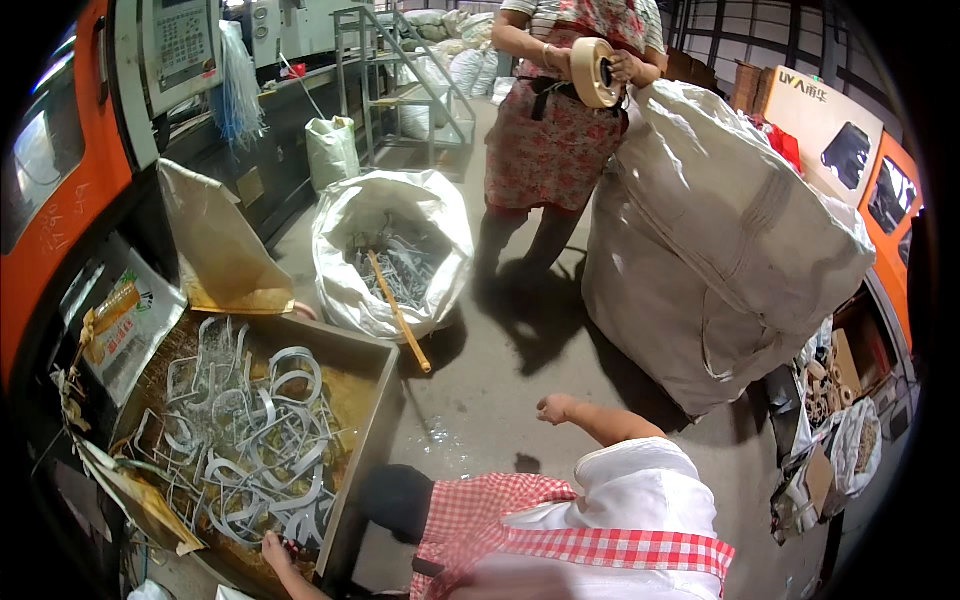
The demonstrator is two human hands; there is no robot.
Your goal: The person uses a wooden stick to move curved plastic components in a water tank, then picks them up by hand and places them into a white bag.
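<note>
My left hand (276, 552) is at the near edge of a metal bin (368, 410), beside a heap of curled grey strips (245, 440). Its fingers are bent around something small and dark that I cannot make out. The strips lie tangled in the bin, over a yellow-brown bottom. My right hand (556, 408) hangs over the floor to the right of the bin, fingers curled, with nothing seen in it.
Beyond the bin stands an open white sack (330, 245) of grey scraps, with a yellow stick (405, 325) leaning out. A person (555, 140) holds a cream tape roll (592, 75). A huge white bag (720, 250) bulges on the right; metal steps (385, 100) stand behind.
</note>
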